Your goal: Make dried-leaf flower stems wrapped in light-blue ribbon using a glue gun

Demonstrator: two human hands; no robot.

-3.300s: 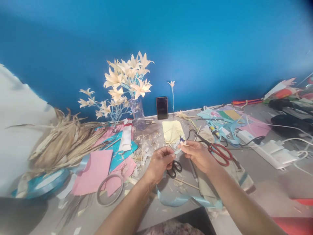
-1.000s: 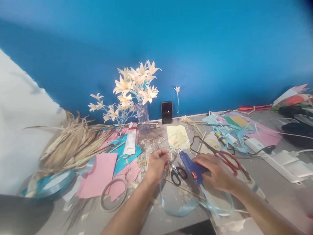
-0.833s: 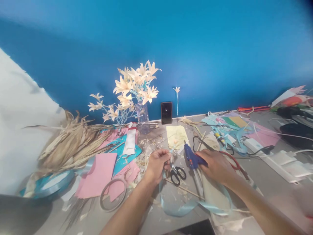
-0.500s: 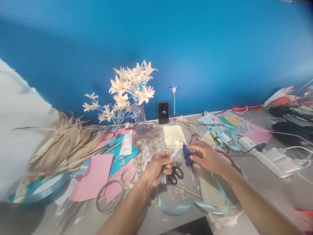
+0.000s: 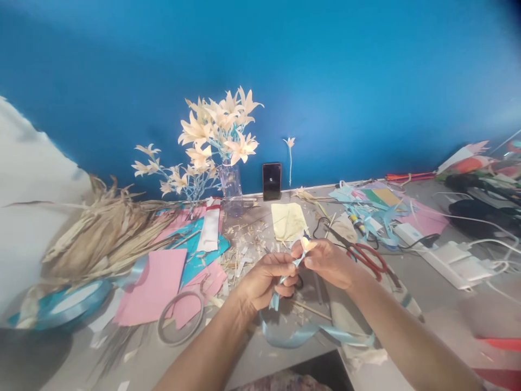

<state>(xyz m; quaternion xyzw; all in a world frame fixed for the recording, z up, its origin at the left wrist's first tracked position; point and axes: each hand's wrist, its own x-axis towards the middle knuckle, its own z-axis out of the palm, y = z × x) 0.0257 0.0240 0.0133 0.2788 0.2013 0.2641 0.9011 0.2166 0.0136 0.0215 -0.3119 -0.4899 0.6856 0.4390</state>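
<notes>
My left hand [image 5: 272,279] is closed round a small artificial flower's stem [image 5: 298,262] wrapped in light blue ribbon. The flower's cream petals [image 5: 308,244] point up and away, beside my right fingertips. My right hand [image 5: 330,264] pinches the flower just below these petals, close to the left fingertips. Behind the right hand, a blue glue gun is almost wholly hidden. Black-handled scissors are mostly covered by my left hand. A loose light blue ribbon [image 5: 295,338] curls across the table below both hands. Red-handled scissors [image 5: 368,259] lie right of my right hand.
Cream flowers [image 5: 222,127] stand in a clear vase [image 5: 231,190] by the blue wall. A phone [image 5: 272,182] leans there too. Dried husks [image 5: 97,239], pink paper [image 5: 152,288], a tape ring [image 5: 161,326] and a ribbon roll [image 5: 77,304] lie left; a power strip [image 5: 437,260] lies right.
My right hand has moved left from beside the blue glue gun to the flower and now pinches it. My left hand keeps its hold. The red-handled scissors show more fully.
</notes>
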